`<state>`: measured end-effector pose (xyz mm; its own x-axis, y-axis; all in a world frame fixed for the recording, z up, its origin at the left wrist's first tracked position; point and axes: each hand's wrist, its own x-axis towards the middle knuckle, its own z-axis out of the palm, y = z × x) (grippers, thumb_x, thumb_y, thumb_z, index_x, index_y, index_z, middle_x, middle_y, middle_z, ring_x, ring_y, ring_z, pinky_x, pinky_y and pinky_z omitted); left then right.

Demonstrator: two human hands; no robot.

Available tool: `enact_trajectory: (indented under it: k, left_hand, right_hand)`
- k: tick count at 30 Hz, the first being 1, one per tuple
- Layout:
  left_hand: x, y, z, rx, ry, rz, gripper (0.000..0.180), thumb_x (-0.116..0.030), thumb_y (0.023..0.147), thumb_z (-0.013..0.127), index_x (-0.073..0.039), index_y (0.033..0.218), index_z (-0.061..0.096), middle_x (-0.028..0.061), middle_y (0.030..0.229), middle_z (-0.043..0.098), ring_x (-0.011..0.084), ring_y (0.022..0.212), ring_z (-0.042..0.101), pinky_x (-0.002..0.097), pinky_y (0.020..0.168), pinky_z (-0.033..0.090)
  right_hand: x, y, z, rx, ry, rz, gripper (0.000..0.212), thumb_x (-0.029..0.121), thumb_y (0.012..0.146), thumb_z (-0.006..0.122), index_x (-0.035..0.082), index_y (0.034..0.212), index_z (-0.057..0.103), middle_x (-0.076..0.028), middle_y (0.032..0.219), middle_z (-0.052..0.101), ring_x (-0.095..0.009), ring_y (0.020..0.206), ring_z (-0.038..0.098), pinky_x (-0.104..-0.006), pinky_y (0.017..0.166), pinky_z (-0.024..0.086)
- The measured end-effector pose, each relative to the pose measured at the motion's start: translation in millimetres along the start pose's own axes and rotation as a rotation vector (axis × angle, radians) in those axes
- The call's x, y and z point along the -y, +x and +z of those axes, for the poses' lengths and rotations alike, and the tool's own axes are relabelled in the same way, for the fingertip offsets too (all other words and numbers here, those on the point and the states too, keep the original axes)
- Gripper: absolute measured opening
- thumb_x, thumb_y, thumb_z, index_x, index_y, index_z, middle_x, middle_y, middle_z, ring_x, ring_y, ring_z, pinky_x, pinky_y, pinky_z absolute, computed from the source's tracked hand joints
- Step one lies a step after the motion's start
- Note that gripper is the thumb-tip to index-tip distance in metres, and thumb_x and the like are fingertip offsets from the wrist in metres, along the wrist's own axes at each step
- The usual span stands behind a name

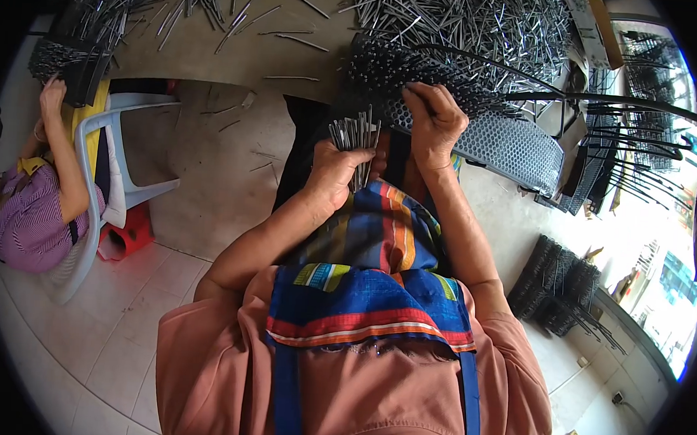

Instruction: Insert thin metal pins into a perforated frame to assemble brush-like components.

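My left hand (333, 172) is closed around a bundle of thin metal rods (355, 131), which stick up above the fingers and out below the palm. To its right, my right hand (437, 122) has its thumb and fingertips pinched together. Anything in that pinch is too small to make out. The fingertips are at the near edge of a dark perforated rack (515, 151) with a mesh of small holes. Many dark rods (394, 73) stand upright in the rack's far left part. A striped, colourful apron (368, 308) covers my lap below the hands.
A large heap of loose metal rods (466, 24) lies beyond the rack, with strays on the tabletop (293, 56). At left, a person (46, 204) sits on a pale plastic chair (87, 229) by another rod-filled rack (71, 65). Dark racks (555, 285) stand on the floor at right.
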<state>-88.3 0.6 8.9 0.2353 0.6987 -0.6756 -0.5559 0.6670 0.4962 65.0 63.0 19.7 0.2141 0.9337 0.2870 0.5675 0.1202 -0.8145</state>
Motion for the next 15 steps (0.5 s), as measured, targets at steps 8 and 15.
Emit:
enact_trajectory:
  k: [8, 15]
  left_hand:
    - [-7.6, 1.3, 3.9, 0.031, -0.036, 0.025, 0.019, 0.008, 0.080, 0.062, 0.002, 0.097, 0.068, 0.0116, 0.083, 0.070, 0.0208, 0.067, 0.069, 0.0316, 0.058, 0.058]
    - [1.6, 0.0, 2.3, 0.150, 0.157, 0.055, 0.016, 0.008, 0.080, 0.063, 0.004, 0.095, 0.067, 0.0132, 0.083, 0.070, 0.0227, 0.068, 0.070, 0.0327, 0.059, 0.058]
  right_hand:
    - [7.8, -9.2, -12.9, 0.309, 0.026, 0.097, 0.008, 0.002, 0.076, 0.073, -0.001, 0.082, 0.071, -0.006, 0.068, 0.065, -0.012, 0.061, 0.062, -0.0252, 0.058, 0.048]
    - [6.3, -24.5, -21.3, 0.514, 0.506, 0.763, 0.006, 0.006, 0.080, 0.072, 0.001, 0.078, 0.069, 0.000, 0.064, 0.062, -0.005, 0.055, 0.051, -0.0209, 0.049, 0.037]
